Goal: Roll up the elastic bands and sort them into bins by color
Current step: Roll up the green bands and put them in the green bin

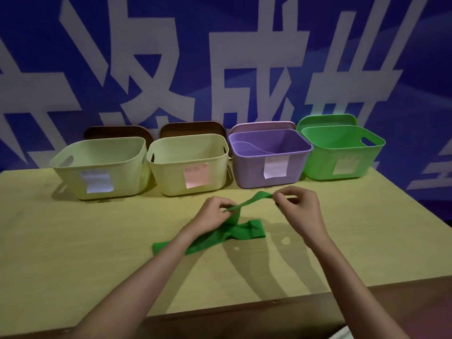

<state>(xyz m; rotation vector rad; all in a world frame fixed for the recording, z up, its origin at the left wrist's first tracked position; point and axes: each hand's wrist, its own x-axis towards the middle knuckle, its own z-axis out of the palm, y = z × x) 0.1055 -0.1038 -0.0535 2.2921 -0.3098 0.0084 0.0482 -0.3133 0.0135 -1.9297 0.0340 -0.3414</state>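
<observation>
A green elastic band (247, 232) lies crumpled on the wooden table (73, 241), with one end lifted and stretched between my hands. My left hand (215, 214) pinches the band near its raised middle. My right hand (297, 206) pinches the lifted end, a little above the table. At the back stand four bins in a row: two pale yellow bins (97, 167) (188, 162), a purple bin (269, 157) and a green bin (342, 152). Each bin carries a paper label on its front.
Lids lean behind the bins against a blue wall with large white characters. The table's front edge runs across the lower part of the view, and its right edge slants behind the green bin.
</observation>
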